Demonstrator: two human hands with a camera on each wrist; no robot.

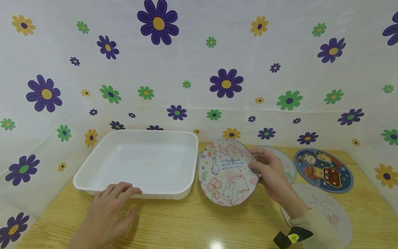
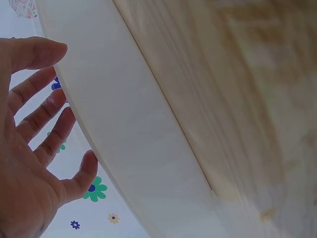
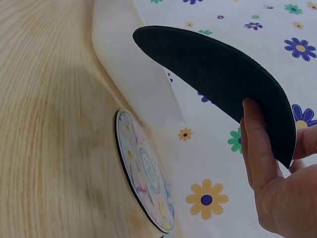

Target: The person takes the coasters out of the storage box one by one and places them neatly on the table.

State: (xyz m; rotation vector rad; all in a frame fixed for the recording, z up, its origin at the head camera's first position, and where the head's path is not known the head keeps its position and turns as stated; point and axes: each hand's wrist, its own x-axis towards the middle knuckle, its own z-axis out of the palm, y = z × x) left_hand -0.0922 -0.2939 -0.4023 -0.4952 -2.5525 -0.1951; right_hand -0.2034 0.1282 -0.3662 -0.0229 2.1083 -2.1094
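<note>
In the head view, my right hand (image 1: 273, 173) pinches the right edge of a round mouse pad (image 1: 231, 192) printed with rabbits and flowers. The mouse pad is tilted, raised off the table just right of a white plastic tray (image 1: 192, 162). Its plain black underside shows in the right wrist view, fingers (image 3: 257, 144) against it and the thumb mostly hidden. At the tray's near rim, my left hand (image 1: 109, 211) touches the edge with loosely bent fingertips. From the left wrist view, those fingers (image 2: 44, 116) look spread along the rim.
Three more round mouse pads lie at the right: a pale one (image 1: 287, 166) partly behind my right hand, a dark blue bear-printed one (image 1: 323, 169), and a light rabbit-printed one (image 1: 339, 211) under my right forearm. A flower-printed cloth (image 1: 192, 62) stands behind the wooden table (image 1: 186, 224).
</note>
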